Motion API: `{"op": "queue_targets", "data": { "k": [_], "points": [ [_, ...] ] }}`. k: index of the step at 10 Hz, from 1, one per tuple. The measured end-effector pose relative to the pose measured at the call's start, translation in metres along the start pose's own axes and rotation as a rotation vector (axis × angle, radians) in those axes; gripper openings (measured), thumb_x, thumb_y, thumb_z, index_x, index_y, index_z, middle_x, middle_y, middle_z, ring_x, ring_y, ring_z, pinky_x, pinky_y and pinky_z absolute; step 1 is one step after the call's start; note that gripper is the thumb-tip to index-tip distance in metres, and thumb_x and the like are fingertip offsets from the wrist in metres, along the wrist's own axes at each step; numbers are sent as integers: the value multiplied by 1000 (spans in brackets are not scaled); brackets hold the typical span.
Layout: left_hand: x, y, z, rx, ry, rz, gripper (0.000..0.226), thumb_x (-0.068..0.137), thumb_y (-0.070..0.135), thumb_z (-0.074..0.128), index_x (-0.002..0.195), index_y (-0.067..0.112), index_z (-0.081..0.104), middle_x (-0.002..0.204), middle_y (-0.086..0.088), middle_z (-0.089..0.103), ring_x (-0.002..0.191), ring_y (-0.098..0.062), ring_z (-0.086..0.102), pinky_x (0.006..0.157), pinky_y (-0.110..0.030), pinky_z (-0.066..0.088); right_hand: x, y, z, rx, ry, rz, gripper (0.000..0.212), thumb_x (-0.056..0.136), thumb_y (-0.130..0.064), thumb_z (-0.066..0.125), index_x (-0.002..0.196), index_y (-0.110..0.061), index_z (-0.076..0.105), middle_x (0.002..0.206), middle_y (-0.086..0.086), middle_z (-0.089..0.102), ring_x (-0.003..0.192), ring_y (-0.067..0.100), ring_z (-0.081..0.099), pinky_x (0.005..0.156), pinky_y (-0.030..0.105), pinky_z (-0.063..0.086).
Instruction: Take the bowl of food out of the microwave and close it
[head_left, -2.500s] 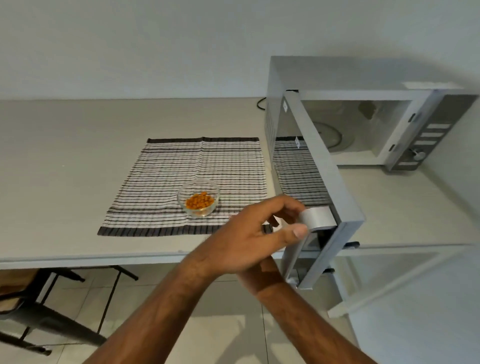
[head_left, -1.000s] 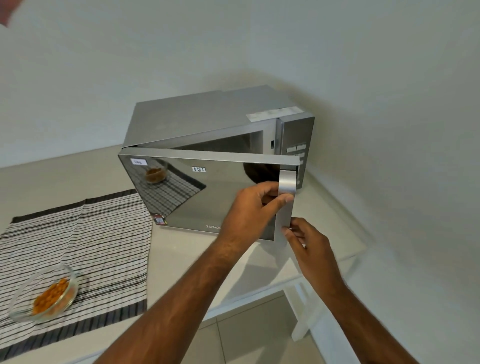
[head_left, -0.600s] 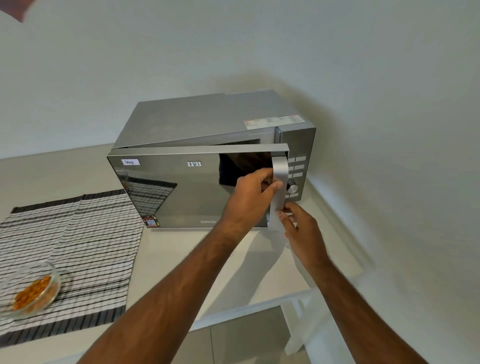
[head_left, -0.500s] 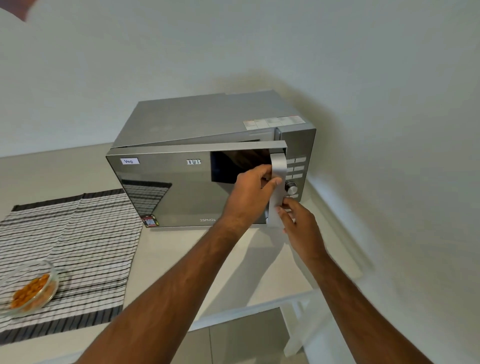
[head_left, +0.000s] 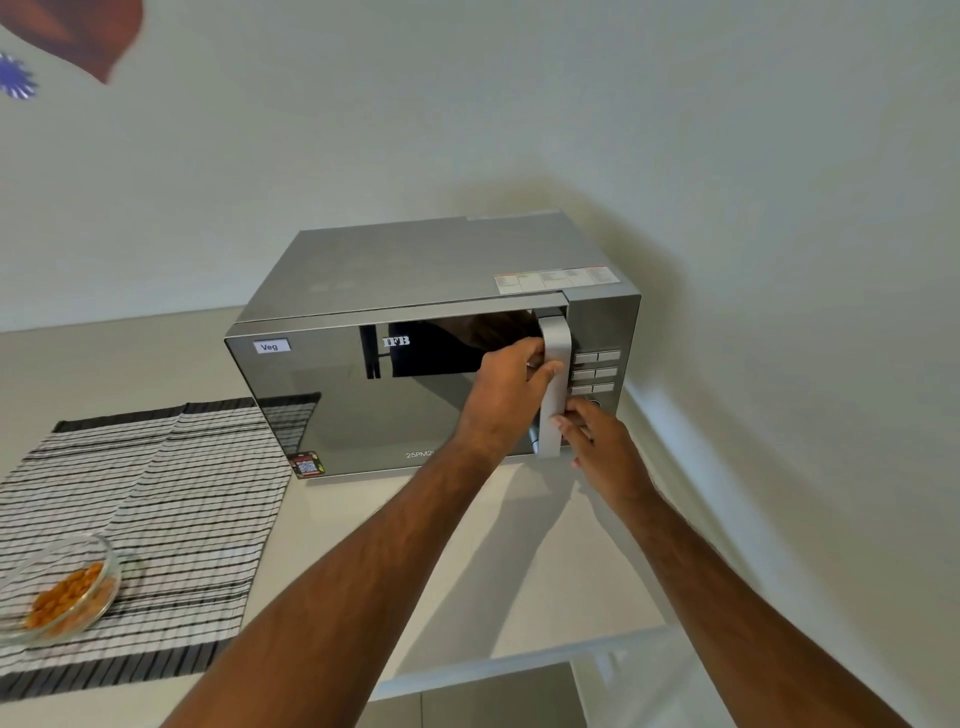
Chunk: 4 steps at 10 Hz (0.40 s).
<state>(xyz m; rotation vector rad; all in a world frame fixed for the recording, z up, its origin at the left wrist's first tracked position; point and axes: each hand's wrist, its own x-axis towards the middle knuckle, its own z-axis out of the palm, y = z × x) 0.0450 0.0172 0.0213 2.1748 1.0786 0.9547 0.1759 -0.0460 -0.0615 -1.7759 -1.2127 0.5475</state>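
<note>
Pale countertop (head_left: 519, 545), wall corner at 1 o'clock. Glass bowl of food (head_left: 57, 592) sits on the striped cloth (head_left: 156, 499) at 8 o'clock, out of the microwave (head_left: 431, 343). Door (head_left: 363, 400) looks flush. My left hand (head_left: 511, 384) wraps the handle (head_left: 553, 384); my right hand (head_left: 597, 447) pinches its lower end. Step: closing. Next: confirm latch, release both.

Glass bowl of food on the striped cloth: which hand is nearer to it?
Left. The left hand grips the microwave handle, far right of the bowl; the right hand is farther right.
</note>
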Motion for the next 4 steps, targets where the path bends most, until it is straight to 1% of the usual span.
{"op": "queue_targets", "data": {
  "k": [1, 2, 3, 4],
  "points": [
    [2, 1, 0, -19, 10, 1, 29, 107, 23, 67, 133, 10, 71, 125, -8, 76, 107, -11, 67, 93, -15, 52, 4, 1, 2, -5, 3, -4, 32, 108, -37, 57, 133, -18, 62, 138, 9, 70, 119, 29, 69, 98, 54, 63],
    [5, 1, 2, -47, 5, 0, 30, 107, 22, 66, 134, 9, 70, 126, -8, 76, 110, -15, 69, 101, -25, 56, 8, 3, 4, 1, 11, -6, 32, 108, -37, 57, 133, -17, 63, 138, 9, 70, 120, 29, 69, 102, 54, 61],
    [5, -1, 2, -50, -12, 7, 31, 108, 23, 65, 136, 10, 70, 129, -8, 76, 113, -15, 69, 99, -20, 54, 8, 3, 7, -11, 48, -27, 31, 108, -36, 58, 133, -18, 64, 136, 7, 72, 118, 27, 70, 102, 47, 60],
    [-9, -23, 1, 0, -22, 51, 33, 109, 29, 63, 137, 14, 69, 131, -7, 75, 110, -13, 70, 90, -11, 52, -2, 10, 14, -9, 212, -100, 21, 104, -36, 65, 121, -24, 64, 119, 1, 72, 100, 18, 70, 85, 32, 58]
  ]
}}
